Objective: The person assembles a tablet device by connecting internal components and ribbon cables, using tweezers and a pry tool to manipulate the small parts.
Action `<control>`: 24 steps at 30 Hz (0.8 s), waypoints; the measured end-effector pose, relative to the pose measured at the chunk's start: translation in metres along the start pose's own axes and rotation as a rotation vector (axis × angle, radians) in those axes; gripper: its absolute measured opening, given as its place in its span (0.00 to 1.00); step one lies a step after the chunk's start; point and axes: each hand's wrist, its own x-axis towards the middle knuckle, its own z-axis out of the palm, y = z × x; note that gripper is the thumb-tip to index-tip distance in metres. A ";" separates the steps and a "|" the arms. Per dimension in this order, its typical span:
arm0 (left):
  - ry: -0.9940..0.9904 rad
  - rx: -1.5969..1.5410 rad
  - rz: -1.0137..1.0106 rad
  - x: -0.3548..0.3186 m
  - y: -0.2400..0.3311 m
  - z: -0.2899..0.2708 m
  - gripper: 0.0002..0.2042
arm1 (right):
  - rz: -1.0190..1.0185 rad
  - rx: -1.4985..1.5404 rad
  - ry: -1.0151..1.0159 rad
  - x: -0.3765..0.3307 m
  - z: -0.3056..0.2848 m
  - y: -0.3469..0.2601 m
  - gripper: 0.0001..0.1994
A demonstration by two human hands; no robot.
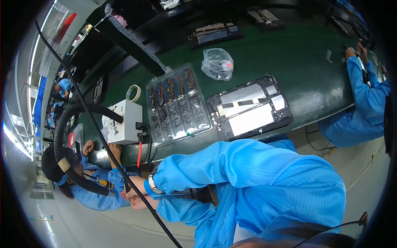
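1. White box (131, 118) on the table (314, 93): I can see a short line of small dark characters on one face, with other marks below that I can't resolve.
2. Pale sign (43, 217) near the lower left rim of my view: its bluish marking is too small for me to read.
3. Clear plastic bag (216, 66): I can't tell whether its red spot is a label.

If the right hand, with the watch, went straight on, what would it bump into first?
The right hand would probably bump the co-worker's blue clothing first, though depth is unclear; the black cord seems nearer the camera.
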 end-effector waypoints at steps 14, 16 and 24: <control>0.087 0.408 0.061 -0.023 -0.071 0.171 0.24 | -0.002 0.857 0.273 -0.110 -0.072 -0.051 0.04; 0.122 0.544 0.081 -0.035 -0.048 0.193 0.25 | -0.087 0.779 0.253 -0.142 -0.080 -0.080 0.06; -0.920 0.555 -0.393 -0.030 -0.123 0.321 0.15 | -0.297 -0.568 0.824 -0.290 -0.271 -0.182 0.09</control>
